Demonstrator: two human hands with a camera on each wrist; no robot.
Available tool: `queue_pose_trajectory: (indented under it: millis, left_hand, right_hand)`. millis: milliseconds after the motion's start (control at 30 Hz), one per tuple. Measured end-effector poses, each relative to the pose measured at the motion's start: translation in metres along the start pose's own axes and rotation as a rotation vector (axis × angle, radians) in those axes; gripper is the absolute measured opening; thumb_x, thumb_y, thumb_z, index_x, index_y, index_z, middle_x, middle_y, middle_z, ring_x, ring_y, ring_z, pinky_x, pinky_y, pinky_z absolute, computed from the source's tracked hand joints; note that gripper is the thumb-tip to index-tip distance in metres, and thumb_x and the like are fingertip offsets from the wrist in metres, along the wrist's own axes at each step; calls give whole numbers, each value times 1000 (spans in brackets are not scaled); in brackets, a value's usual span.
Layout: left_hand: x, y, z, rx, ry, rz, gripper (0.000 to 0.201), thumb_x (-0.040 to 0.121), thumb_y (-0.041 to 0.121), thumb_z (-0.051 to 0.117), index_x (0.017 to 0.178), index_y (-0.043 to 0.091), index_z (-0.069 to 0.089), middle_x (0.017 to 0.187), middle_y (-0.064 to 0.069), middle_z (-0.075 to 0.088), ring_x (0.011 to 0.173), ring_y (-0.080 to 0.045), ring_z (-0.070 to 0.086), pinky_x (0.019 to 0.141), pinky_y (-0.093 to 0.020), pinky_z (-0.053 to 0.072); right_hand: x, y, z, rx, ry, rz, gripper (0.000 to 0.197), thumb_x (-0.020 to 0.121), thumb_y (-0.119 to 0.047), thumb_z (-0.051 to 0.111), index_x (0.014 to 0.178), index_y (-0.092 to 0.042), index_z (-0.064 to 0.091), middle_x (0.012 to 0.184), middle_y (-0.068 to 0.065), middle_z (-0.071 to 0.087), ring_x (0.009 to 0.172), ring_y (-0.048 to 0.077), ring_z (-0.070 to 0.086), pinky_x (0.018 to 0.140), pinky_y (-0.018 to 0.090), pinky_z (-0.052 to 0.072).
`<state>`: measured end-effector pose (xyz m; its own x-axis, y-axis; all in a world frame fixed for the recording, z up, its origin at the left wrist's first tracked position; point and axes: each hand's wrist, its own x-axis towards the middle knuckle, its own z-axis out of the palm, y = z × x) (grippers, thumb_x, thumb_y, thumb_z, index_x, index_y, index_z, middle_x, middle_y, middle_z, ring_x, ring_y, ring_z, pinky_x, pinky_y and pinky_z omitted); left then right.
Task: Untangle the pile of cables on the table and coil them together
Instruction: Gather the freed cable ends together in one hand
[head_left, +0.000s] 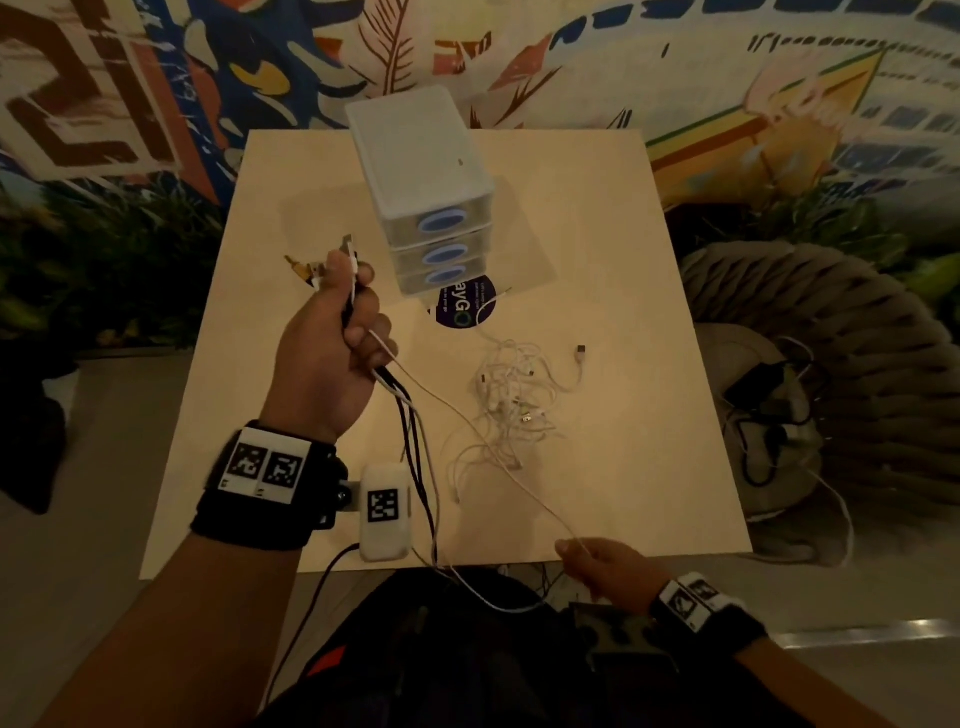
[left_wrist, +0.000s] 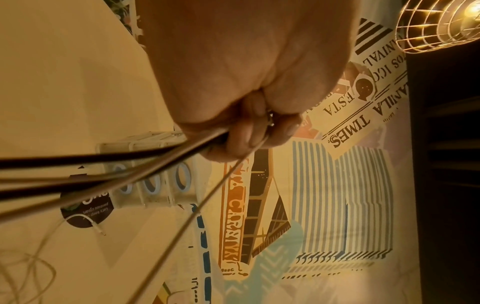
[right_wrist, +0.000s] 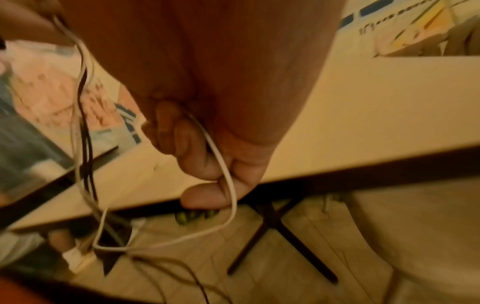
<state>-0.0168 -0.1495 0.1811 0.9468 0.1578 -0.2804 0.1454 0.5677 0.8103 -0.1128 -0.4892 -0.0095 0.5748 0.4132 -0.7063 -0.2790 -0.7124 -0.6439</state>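
My left hand (head_left: 332, 332) is raised above the table's left half and grips a bundle of black and white cables (head_left: 410, 415); their plug ends (head_left: 322, 265) stick out above the fist. The bundle (left_wrist: 109, 168) trails down past the front table edge. One white cable (head_left: 498, 457) runs taut from that fist to my right hand (head_left: 602, 564), which pinches it at the front edge. In the right wrist view the white cable (right_wrist: 223, 170) passes through the curled fingers (right_wrist: 197, 152) and loops below. A tangled pile of thin white cables (head_left: 511, 395) lies on the table's middle.
A white three-drawer plastic organizer (head_left: 431, 192) stands at the table's (head_left: 649, 364) back middle, on a dark round sticker (head_left: 462, 309). A grey knitted pouf (head_left: 831, 364) with black cables on it sits to the right. My lap is below the front edge.
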Motion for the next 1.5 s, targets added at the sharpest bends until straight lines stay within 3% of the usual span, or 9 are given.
queue_pose_trajectory:
  millis: [100,200,433,600,767,867,1067,1333,1500]
  left_hand:
    - [-3,1,1,35,-25,-25,39,109,46,31,88,23,54,47,6,28,42,-8,20,75,-28,52]
    - [-9,3,6,5,-81,-85,39,108,48,33,87,23,54,51,6,24,46,-8,18,53,-22,45]
    - [-20,-6,21,144,-239,-109,26,87,33,71,77,27,48,62,8,28,45,-3,24,40,-17,23]
    - [-23,-13,34,167,-358,-123,15,97,8,54,89,20,50,63,2,27,44,-7,24,42,-21,25]
    - [-20,-3,43,160,-331,-92,18,107,18,44,109,18,63,57,3,23,46,-8,23,43,-22,24]
    - [-11,19,29,133,-229,-70,18,107,25,43,105,24,61,56,9,27,47,-5,21,43,-18,20]
    - [-8,37,-6,140,-102,-48,23,109,29,39,99,30,60,55,9,27,46,-4,19,38,-14,20]
    - [-3,45,-20,285,0,-111,22,108,27,43,98,28,63,61,7,25,45,-5,19,36,-15,21]
    - [-4,56,-12,320,-38,-57,23,109,27,42,99,28,62,62,6,26,47,-6,18,37,-16,21]
  right_hand:
    - [7,39,18,-116,-154,36,55,68,-101,30,70,-53,58,73,-19,62,74,4,60,83,36,54]
    - [-3,32,15,-119,-220,26,23,75,-69,56,93,-59,63,101,-12,72,99,11,68,99,44,52]
    - [-38,-80,-61,-220,-163,-121,70,65,-73,78,124,-36,68,113,-19,72,100,-5,67,96,32,57]
    - [-38,-194,-74,-55,70,-495,91,71,-60,83,149,-42,39,140,-21,56,128,-5,52,108,25,44]
    - [20,-247,-26,223,-219,-481,21,92,-26,72,108,-13,71,105,14,74,97,24,71,93,39,55]
    - [42,-219,-6,68,-227,-412,27,99,-34,63,90,-10,70,70,-2,68,65,13,61,72,28,51]
    - [57,-141,23,-233,-142,-189,61,99,-64,42,83,-18,78,89,-4,74,82,12,65,83,31,47]
    - [51,-147,-4,344,41,-252,59,91,-68,49,56,-21,53,50,0,57,57,23,63,94,55,55]
    - [29,-150,-36,27,97,-306,52,99,-56,53,59,-23,61,59,0,67,66,21,67,82,42,54]
